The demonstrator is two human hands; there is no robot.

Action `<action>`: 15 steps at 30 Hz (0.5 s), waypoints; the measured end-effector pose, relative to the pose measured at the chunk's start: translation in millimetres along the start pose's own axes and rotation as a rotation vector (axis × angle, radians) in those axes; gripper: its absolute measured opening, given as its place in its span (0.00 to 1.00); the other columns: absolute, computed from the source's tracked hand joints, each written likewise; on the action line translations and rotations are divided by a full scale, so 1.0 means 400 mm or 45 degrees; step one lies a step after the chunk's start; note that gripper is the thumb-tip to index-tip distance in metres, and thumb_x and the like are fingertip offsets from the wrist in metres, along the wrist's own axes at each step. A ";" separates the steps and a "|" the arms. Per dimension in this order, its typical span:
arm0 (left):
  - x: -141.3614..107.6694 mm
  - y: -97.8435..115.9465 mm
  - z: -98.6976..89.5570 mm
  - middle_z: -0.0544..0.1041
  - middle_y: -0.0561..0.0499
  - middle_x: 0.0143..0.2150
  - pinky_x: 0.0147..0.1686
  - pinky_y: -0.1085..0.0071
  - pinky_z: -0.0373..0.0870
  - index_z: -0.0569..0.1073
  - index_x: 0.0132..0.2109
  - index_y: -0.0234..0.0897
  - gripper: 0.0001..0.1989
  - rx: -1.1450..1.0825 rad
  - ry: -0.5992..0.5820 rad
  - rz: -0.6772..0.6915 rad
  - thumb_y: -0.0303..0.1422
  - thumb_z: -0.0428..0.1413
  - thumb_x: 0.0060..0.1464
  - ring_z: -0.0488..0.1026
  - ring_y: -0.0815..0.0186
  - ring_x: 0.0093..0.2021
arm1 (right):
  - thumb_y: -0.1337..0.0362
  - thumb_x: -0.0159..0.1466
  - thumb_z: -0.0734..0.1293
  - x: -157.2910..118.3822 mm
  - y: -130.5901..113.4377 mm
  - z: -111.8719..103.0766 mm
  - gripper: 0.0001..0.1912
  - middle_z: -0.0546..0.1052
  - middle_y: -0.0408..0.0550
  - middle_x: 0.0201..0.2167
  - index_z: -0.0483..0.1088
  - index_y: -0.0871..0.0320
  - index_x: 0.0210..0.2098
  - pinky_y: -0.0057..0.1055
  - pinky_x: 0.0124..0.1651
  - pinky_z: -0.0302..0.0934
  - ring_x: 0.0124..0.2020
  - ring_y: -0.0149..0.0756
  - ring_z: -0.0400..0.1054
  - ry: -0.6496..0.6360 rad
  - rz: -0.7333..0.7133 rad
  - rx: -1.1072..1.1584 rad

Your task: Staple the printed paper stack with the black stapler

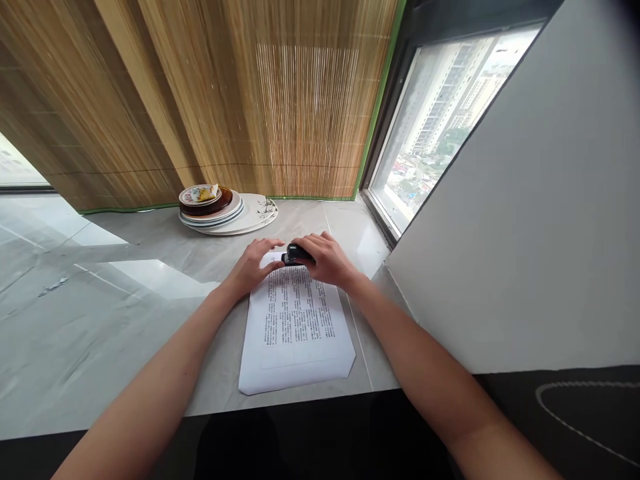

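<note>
A printed sheet of white paper [300, 360] lies on the grey marble-patterned ledge. Its near right corner is cut off at a slant, and the near left corner has a smaller clip. My right hand [325, 259] is wrapped round a black stapler [296, 253] above the sheet's far edge, the stapler's front end pointing left. My left hand [256, 265] rests at the far left corner of the paper, thumb and fingers apart, with the thumb tip close to the stapler's front. The far right part of the sheet is hidden under my right hand.
Behind my hands, a stack of plates [213, 212] stands on the ledge [125, 320], with a small yellow-and-white item on top. A bamboo blind [225, 100] hangs at the back. To the right are a window [425, 127] and a white wall [540, 220].
</note>
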State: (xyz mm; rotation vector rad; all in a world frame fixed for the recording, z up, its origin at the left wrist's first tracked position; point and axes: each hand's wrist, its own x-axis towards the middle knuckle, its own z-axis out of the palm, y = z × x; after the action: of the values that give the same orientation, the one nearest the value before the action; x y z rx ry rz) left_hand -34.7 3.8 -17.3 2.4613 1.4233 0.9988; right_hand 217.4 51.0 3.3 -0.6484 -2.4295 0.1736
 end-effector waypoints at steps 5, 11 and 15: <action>-0.009 -0.002 -0.001 0.70 0.46 0.70 0.68 0.43 0.58 0.75 0.63 0.47 0.20 0.235 -0.306 -0.042 0.43 0.54 0.69 0.66 0.48 0.68 | 0.69 0.67 0.67 -0.023 0.076 -0.053 0.11 0.81 0.51 0.44 0.71 0.55 0.49 0.40 0.50 0.53 0.45 0.47 0.73 0.176 0.523 -0.232; -0.011 0.015 -0.010 0.75 0.44 0.63 0.63 0.48 0.66 0.79 0.55 0.42 0.16 0.251 -0.270 -0.096 0.32 0.55 0.62 0.71 0.50 0.62 | 0.68 0.63 0.69 -0.048 0.145 -0.081 0.10 0.82 0.47 0.41 0.74 0.52 0.44 0.40 0.50 0.55 0.43 0.47 0.74 -0.020 0.657 -0.265; -0.011 0.029 0.009 0.71 0.46 0.69 0.67 0.50 0.63 0.74 0.63 0.43 0.27 0.211 -0.369 -0.052 0.22 0.49 0.60 0.67 0.53 0.67 | 0.66 0.62 0.71 -0.048 0.146 -0.071 0.12 0.83 0.46 0.42 0.75 0.51 0.46 0.39 0.51 0.58 0.45 0.46 0.75 -0.058 0.584 -0.141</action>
State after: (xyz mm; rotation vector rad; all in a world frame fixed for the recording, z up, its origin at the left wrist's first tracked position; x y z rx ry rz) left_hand -25.6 -5.3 -17.2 2.5471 1.5022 0.5068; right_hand 271.5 91.8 0.2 -1.2587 -2.3086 0.2407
